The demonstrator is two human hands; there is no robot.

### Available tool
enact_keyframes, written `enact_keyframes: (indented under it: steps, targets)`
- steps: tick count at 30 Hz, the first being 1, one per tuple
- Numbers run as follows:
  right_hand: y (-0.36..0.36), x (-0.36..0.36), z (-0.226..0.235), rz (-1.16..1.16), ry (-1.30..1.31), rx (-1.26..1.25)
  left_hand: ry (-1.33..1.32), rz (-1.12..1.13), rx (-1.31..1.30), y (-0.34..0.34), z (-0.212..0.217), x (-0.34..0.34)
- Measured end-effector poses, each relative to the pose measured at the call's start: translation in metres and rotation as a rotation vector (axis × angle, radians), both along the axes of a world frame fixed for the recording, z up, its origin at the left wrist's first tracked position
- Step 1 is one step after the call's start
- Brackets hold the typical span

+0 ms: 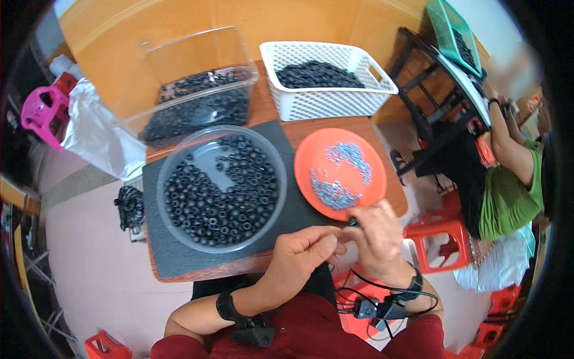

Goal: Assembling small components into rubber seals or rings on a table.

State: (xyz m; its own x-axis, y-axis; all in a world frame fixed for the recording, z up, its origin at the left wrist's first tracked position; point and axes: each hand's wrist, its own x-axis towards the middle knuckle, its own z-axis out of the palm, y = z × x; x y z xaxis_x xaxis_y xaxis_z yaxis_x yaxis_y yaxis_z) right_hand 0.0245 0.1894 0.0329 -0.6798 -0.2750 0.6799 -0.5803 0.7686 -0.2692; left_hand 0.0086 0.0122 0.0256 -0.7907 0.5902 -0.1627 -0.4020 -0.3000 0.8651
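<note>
by the brown wooden table (397, 200), near-right corner, i see the right hand (378, 238) pinching a small black piece (353, 222); left hand (304, 252) narrowed, hold unclear.

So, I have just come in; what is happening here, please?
The person's right hand holds a small black piece by the orange plate of small silvery bits. The left hand is close beside it; whether it grips anything is unclear. A clear round tub of black ring-shaped pieces stands left of the plate.

No text, label, brand, number or sign can be read on anything in the scene.
</note>
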Motion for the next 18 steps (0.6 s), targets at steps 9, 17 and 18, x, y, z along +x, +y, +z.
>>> enact_keyframes:
  steps: [9,17,18]
  targets:
    - [0.024,-0.1,0.028,-0.073,0.095,0.057,0.332,0.42,-0.411,-0.095,0.032,-0.055]
    - [0.046,-0.241,0.059,-0.4,0.145,0.22,0.939,0.366,-1.038,-0.123,-0.001,-0.136]
    - [0.047,-0.243,0.061,-0.433,0.179,0.195,1.051,0.304,-1.102,-0.12,-0.004,-0.141]
